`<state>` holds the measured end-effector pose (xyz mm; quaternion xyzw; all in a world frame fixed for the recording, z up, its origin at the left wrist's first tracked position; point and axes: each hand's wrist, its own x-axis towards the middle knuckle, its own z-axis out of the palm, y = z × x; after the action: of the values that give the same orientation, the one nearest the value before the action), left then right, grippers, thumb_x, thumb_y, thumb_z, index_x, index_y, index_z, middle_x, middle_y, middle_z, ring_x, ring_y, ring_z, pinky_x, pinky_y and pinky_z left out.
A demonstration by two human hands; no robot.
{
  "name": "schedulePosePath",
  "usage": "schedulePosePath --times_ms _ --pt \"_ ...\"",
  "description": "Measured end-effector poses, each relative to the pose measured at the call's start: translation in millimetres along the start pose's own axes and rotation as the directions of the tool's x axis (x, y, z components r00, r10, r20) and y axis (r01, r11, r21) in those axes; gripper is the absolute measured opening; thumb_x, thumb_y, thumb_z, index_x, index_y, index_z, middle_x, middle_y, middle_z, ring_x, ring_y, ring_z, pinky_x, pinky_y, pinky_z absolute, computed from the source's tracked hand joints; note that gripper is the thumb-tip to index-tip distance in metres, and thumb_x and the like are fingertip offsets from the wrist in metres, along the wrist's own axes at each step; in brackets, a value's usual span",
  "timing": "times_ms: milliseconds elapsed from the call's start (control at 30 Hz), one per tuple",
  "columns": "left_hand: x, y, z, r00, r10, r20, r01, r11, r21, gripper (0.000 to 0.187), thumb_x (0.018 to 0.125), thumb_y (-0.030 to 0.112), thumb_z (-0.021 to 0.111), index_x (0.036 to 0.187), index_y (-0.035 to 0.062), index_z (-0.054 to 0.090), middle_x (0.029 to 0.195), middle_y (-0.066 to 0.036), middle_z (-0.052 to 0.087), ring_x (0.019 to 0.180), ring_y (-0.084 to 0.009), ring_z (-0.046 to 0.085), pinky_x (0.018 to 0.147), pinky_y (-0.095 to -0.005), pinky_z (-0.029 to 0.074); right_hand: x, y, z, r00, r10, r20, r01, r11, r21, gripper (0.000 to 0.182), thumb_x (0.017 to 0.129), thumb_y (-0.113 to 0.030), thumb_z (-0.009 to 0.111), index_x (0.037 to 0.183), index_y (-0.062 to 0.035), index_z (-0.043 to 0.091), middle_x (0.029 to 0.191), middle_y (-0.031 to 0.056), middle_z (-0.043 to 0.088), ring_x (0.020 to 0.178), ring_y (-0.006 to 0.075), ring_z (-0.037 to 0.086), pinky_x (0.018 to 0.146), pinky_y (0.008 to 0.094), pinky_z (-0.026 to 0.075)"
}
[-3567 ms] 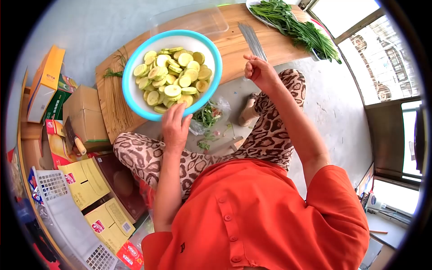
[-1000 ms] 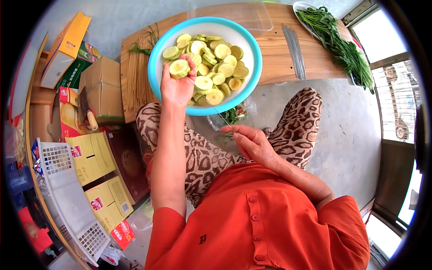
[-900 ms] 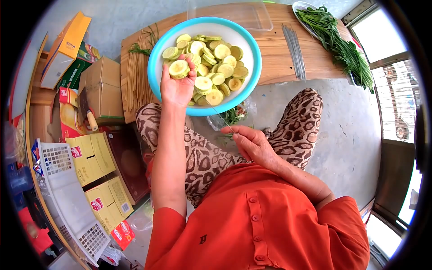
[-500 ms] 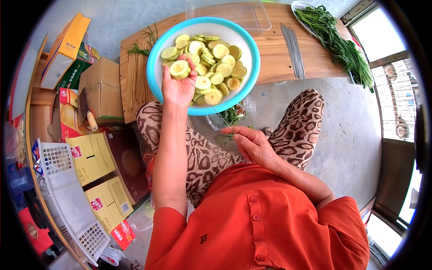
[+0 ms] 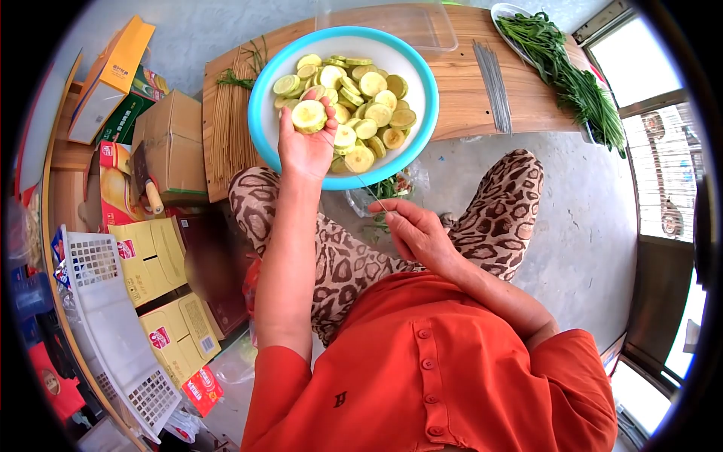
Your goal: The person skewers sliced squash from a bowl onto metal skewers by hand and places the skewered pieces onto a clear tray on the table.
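My left hand (image 5: 307,154), palm up over the basin's near left side, holds a round zucchini slice (image 5: 309,117) in its curled fingers. Thumb and fingers of my right hand (image 5: 419,235) pinch a thin metal skewer (image 5: 379,200) above my lap. The skewer slants up and left toward my left hand; its far tip is too fine to make out. Many pale green zucchini slices (image 5: 379,114) fill a white basin with a blue rim (image 5: 430,90) in front of me.
On the wooden table (image 5: 452,90) lie bamboo sticks (image 5: 226,135), metal skewers (image 5: 493,87), a clear plastic container (image 5: 392,22) and leafy greens (image 5: 561,64). At left are cardboard boxes (image 5: 175,143), a knife (image 5: 153,196) and a white plastic basket (image 5: 113,324).
My left hand, still holding the slice, has shifted slightly right in view. The right hand with the skewer has moved slightly left and up. The basin looks almost unchanged.
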<state>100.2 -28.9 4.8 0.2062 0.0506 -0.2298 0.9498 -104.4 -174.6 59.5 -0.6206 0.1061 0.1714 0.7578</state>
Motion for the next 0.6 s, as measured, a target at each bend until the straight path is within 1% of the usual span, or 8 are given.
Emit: schedulePosePath --times_ms 67,133,333,433,500,600 --pt "-0.5 -2.9 0.8 1.0 -0.001 0.018 0.001 1.0 -0.01 0.054 0.099 0.042 0.026 0.117 -0.0009 0.054 0.101 -0.016 0.058 0.085 -0.0247 0.056 0.072 -0.033 0.046 3.8 -1.3 0.6 1.0 0.004 -0.007 -0.004 1.0 0.006 0.028 0.1 -0.017 0.039 0.119 -0.0029 0.055 0.052 -0.0066 0.04 0.043 0.002 0.033 0.042 0.0179 0.027" --pt "-1.5 -3.8 1.3 0.999 -0.001 0.034 0.001 1.0 -0.021 0.054 0.099 0.042 0.026 0.117 -0.0009 0.054 0.101 -0.016 0.058 0.085 -0.0247 0.055 0.072 -0.033 0.046 6.1 -1.1 1.2 1.0 0.006 0.0 -0.006 1.0 0.007 0.025 0.098 -0.013 0.041 0.115 -0.0009 0.055 0.056 -0.0047 0.04 0.047 0.0033 0.037 0.044 0.0204 0.031" --pt "-0.6 -5.0 1.3 1.0 0.014 0.015 -0.013 0.998 -0.054 0.054 0.1 0.041 0.025 0.117 -0.0014 0.053 0.101 -0.018 0.057 0.085 -0.0253 0.055 0.072 -0.0332 0.046 9.6 5.9 3.9 1.0 -0.017 -0.012 0.018 1.0 0.025 0.024 0.098 -0.013 0.041 0.114 -0.0016 0.055 0.056 -0.0065 0.037 0.047 0.003 0.034 0.043 0.0203 0.029" --pt "0.4 -4.4 0.5 0.999 0.039 -0.004 -0.04 0.996 -0.078 0.053 0.1 0.04 0.025 0.116 -0.0022 0.053 0.101 -0.018 0.057 0.086 -0.0255 0.055 0.072 -0.0338 0.046 9.6 1.7 4.6 1.0 0.001 -0.018 0.0 1.0 0.009 0.024 0.098 -0.013 0.041 0.114 -0.0018 0.056 0.057 -0.0073 0.037 0.048 0.0026 0.032 0.043 0.0199 0.027" --pt "1.7 -3.7 -0.6 0.995 0.086 -0.042 -0.089 0.993 -0.076 0.053 0.1 0.039 0.025 0.114 -0.0035 0.052 0.101 -0.018 0.056 0.087 -0.0256 0.055 0.073 -0.0343 0.046 9.3 -0.5 5.4 1.0 0.003 -0.017 -0.003 1.0 0.004 0.024 0.099 -0.013 0.041 0.114 -0.0018 0.056 0.057 -0.0074 0.036 0.048 0.0024 0.032 0.043 0.0197 0.027" --pt "0.8 -0.9 -2.7 0.997 0.074 -0.011 -0.075 0.992 -0.103 0.052 0.1 0.038 0.026 0.112 -0.0044 0.053 0.101 -0.018 0.056 0.088 -0.0258 0.055 0.074 -0.0348 0.046 9.3 0.9 5.5 1.0 -0.002 -0.009 0.002 1.0 0.002 0.024 0.099 -0.014 0.041 0.114 -0.0016 0.055 0.057 -0.0076 0.036 0.048 0.0021 0.032 0.043 0.0195 0.027"
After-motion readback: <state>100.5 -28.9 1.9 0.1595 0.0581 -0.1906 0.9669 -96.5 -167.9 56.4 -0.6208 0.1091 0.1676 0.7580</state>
